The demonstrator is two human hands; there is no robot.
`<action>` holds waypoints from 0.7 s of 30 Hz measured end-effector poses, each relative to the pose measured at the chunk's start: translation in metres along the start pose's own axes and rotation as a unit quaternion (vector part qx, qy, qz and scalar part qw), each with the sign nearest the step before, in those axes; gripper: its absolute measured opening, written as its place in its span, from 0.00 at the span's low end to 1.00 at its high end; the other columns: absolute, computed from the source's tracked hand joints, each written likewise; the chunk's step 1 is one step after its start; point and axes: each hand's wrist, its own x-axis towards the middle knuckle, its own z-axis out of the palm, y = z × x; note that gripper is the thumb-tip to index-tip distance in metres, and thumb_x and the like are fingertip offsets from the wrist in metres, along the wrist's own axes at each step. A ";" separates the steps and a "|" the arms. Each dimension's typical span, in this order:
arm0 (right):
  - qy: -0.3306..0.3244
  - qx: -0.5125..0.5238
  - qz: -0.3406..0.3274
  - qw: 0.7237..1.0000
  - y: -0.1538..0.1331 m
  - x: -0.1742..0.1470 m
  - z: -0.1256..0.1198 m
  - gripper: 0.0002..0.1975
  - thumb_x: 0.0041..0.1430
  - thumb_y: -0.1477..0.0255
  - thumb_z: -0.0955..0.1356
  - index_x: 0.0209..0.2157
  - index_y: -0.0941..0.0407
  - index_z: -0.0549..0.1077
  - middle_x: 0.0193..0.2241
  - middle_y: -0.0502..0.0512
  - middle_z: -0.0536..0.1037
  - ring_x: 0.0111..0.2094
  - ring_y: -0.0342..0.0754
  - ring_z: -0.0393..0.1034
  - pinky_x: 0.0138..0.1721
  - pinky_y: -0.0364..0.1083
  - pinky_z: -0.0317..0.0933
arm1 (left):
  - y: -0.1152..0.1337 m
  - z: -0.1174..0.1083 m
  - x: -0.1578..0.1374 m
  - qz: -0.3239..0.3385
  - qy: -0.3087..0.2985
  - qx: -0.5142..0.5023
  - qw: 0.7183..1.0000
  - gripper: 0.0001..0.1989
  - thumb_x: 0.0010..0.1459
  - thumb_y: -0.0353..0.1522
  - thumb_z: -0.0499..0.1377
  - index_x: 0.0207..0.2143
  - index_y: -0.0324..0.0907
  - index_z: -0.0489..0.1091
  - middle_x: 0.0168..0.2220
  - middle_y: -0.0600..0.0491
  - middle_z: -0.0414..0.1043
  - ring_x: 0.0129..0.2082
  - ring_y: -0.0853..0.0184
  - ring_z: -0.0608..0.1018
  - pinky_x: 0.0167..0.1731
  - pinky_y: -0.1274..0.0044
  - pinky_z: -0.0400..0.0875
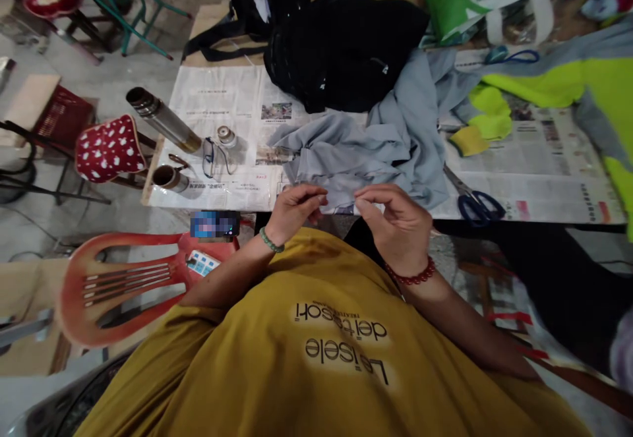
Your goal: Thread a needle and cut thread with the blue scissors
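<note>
You sit at a table spread with newspaper; take it as your landmark. Left of it, below its near corner, stands an orange plastic chair. Further left, just off the table's edge, a red cushion with white spots lies on a dark-framed seat. Beyond the table's far left corner, green metal chair legs stand on a grey concrete floor.

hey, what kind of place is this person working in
Probably a makeshift sewing or tailoring spot. Both hands, left hand and right hand, pinch grey fabric over a newspaper-covered table, with scissors and neon-yellow garments nearby.
</note>
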 end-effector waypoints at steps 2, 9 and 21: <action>-0.025 0.007 0.041 0.999 0.012 -0.008 0.007 0.04 0.59 0.71 0.68 0.30 0.55 0.74 0.32 0.51 0.78 0.36 0.44 0.73 0.40 0.46 0.67 | -0.017 -0.017 0.007 -0.031 0.038 0.028 0.998 0.12 0.54 0.36 0.62 0.37 0.37 0.73 0.27 0.53 0.75 0.19 0.75 0.74 0.17 0.84 0.69; -0.088 0.023 0.082 0.992 0.030 -0.037 0.027 0.06 0.57 0.72 0.67 0.27 0.56 0.74 0.29 0.52 0.77 0.33 0.44 0.72 0.38 0.44 0.66 | -0.050 -0.040 0.063 -0.024 0.107 0.186 0.976 0.06 0.52 0.30 0.61 0.32 0.37 0.75 0.26 0.54 0.73 0.19 0.77 0.71 0.18 0.85 0.64; -0.074 0.003 0.115 0.991 0.035 -0.054 0.012 0.06 0.57 0.71 0.67 0.27 0.56 0.74 0.29 0.53 0.77 0.33 0.45 0.72 0.37 0.45 0.67 | -0.048 -0.005 0.134 0.016 0.091 0.225 0.970 0.07 0.56 0.29 0.58 0.33 0.37 0.76 0.19 0.57 0.69 0.16 0.74 0.69 0.21 0.82 0.63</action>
